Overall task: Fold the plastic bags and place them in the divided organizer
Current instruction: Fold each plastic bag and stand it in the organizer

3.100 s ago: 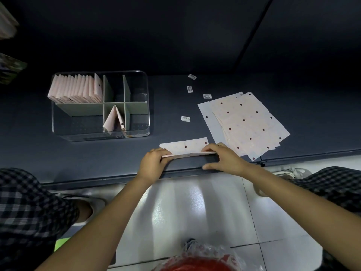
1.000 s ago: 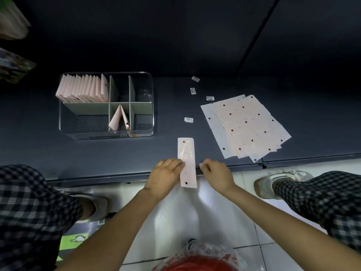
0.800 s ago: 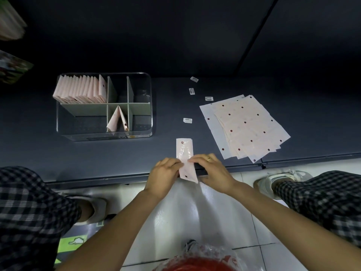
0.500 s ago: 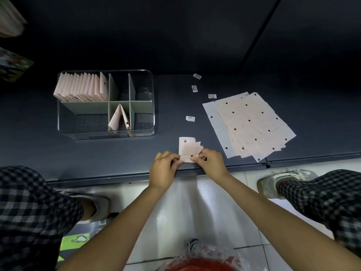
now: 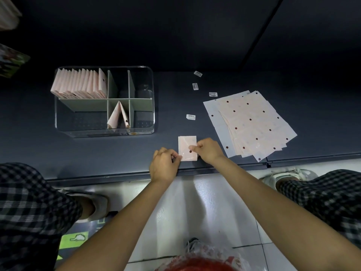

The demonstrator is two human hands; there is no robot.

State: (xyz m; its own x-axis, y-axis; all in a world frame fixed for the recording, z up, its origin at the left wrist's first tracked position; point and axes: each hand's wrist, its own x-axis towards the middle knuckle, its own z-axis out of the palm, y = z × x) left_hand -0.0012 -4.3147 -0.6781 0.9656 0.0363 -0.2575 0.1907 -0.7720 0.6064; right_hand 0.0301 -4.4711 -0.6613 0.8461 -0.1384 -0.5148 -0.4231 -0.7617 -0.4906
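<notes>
A pink plastic bag [image 5: 186, 145] with a dark dot lies folded into a small rectangle near the front edge of the dark table [image 5: 97, 151]. My left hand [image 5: 165, 165] pinches its lower left corner. My right hand [image 5: 208, 150] presses fingertips on its right side. To the right lies a fanned stack of flat dotted bags [image 5: 252, 122]. The clear divided organizer [image 5: 150, 132] stands at the left, with a row of folded bags [image 5: 78, 85] in its back left compartment and two folded bags [image 5: 119, 118] leaning in a front middle one.
Several small white barcode labels [image 5: 191, 117] lie scattered between the organizer and the flat stack. My knees in checked trousers flank the tiled floor below the table edge. A red and clear plastic item [image 5: 197, 261] sits at the bottom of view.
The long narrow strip has been folded over on itself into a short rectangle. Both hands moved up onto it at the table edge.
</notes>
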